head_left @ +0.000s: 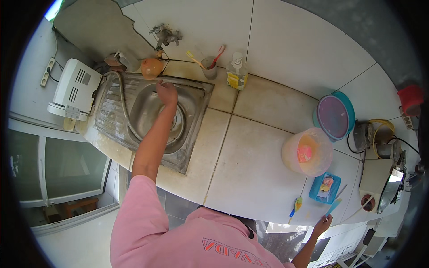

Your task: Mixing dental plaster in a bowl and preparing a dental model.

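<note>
My left hand (167,93) is over the back rim of the metal sink (195,147), its fingers bent together; whatever may be between them is too small to make out. Just behind it stands an orange-brown round container (152,68). A grey hose (123,99) curves into the sink beside my left forearm. Far to the right, at the counter's front edge, my right hand (322,224) is closed on the lower end of a light-blue flat spatula-like tool (333,207). Near that hand are a blue basket (317,195) with small items and a slim tool (296,207) with a blue and yellow handle.
A translucent bucket (290,156) with pink contents stands on the tiled counter (254,165), by a teal tub (348,107). At the wall are a pump bottle (237,73), a cup (210,71) with toothbrushes and a tap (166,35). A white appliance (76,87) stands left; machines (375,178) stand right.
</note>
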### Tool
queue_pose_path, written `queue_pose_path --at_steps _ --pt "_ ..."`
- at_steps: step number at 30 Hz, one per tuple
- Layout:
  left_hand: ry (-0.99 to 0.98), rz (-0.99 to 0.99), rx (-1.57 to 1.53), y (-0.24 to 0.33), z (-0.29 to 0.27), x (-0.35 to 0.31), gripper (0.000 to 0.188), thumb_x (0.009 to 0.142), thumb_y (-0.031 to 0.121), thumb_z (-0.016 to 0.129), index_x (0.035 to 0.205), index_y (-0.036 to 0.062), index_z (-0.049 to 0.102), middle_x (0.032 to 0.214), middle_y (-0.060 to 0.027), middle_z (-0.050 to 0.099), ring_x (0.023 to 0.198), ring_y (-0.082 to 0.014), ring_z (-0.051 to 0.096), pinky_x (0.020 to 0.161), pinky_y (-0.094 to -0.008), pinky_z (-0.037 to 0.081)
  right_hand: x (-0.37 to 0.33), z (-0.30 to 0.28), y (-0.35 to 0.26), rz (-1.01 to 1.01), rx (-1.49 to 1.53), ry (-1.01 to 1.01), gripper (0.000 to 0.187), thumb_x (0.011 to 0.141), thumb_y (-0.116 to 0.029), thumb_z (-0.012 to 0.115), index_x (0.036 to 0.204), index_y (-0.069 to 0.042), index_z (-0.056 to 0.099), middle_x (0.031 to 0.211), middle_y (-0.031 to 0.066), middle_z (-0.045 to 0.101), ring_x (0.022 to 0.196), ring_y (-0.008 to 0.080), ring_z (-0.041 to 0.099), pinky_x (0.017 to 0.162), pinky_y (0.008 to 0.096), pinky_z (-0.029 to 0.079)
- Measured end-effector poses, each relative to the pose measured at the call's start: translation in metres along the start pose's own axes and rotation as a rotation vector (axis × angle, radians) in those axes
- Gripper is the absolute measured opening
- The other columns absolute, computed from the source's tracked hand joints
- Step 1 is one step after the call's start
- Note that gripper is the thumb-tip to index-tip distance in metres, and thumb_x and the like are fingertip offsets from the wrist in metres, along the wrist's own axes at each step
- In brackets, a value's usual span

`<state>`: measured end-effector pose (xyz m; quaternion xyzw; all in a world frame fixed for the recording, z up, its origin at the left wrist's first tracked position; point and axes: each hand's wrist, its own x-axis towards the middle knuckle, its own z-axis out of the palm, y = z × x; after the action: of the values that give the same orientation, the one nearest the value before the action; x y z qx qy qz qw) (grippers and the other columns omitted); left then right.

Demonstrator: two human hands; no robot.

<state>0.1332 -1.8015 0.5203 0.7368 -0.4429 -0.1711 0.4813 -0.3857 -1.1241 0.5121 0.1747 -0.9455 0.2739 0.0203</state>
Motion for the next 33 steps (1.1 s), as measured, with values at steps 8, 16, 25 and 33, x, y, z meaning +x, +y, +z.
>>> queue_pose_path --at_steps 8,16,25,33 --pt "0.055 0.035 0.623 -0.083 -0.023 0.207 0.107 0.070 0.066 0.069 0.136 -0.0073 0.027 0.131 -0.0307 0.043 0.121 -0.0435 0.046 0.098 -0.0485 0.041 -0.008 -0.066 -0.188 -0.044 0.436 0.063 0.021 0.096 -0.011 0.052 0.112 0.002 0.054 0.084 0.0040 0.056 0.075 0.0098 0.053 0.069 0.0246 0.045" --pt "-0.153 0.170 0.617 -0.124 0.011 0.284 0.117 0.062 0.072 0.072 0.141 -0.0021 0.029 0.133 -0.0273 0.044 0.120 -0.0402 0.048 0.098 -0.0464 0.043 0.015 -0.040 -0.376 -0.564 -0.079 -0.282 0.026 0.084 -0.003 0.058 0.110 -0.004 0.063 0.088 0.0143 0.064 0.066 0.0276 0.063 0.062 0.0347 0.051" --pt "-0.233 0.245 0.481 -0.125 0.036 0.300 0.116 0.061 0.068 0.076 0.144 0.0038 0.027 0.138 -0.0214 0.042 0.125 -0.0358 0.045 0.101 -0.0448 0.042 -0.096 0.064 -0.348 -0.535 0.058 -0.963 0.029 0.083 -0.011 0.064 0.111 -0.007 0.066 0.094 0.0118 0.059 0.075 0.0273 0.063 0.069 0.0357 0.053" --pt "-0.012 0.068 0.424 -0.102 -0.007 0.261 0.116 0.063 0.064 0.077 0.144 -0.0004 0.025 0.133 -0.0214 0.047 0.120 -0.0348 0.051 0.097 -0.0435 0.045 -0.011 0.032 -0.408 -0.673 -0.037 -0.268 0.030 0.077 -0.006 0.068 0.107 -0.009 0.064 0.091 0.0106 0.063 0.072 0.0267 0.064 0.062 0.0370 0.052"
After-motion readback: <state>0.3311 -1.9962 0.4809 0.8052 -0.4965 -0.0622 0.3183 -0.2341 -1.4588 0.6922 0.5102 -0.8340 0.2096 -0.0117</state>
